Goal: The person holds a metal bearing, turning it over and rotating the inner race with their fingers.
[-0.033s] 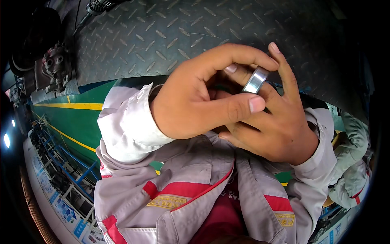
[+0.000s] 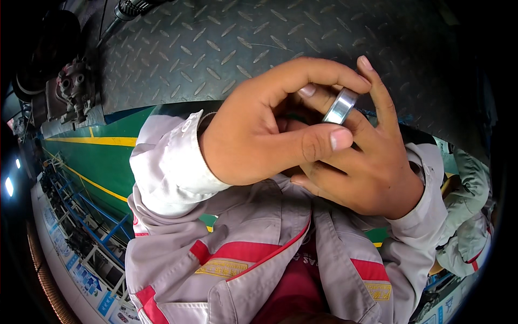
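Note:
A shiny silver metal ring sits around one bent finger of my right hand, whose back faces up. That hand's index finger stretches out past the ring, apart from the other fingers. My left hand curves in from the left. Its index finger arches over to the ring's far edge, and its thumb lies by the near edge, bracketing the ring. The remaining left fingers are hidden behind the hand. Both hands are above my lap, at the near edge of a dark tread-plate bench.
A splined shaft lies at the bench's far left. A greasy metal assembly with round ports stands at the left edge. Racks of parts line the floor at left. Another person in a grey sleeve is close on my right.

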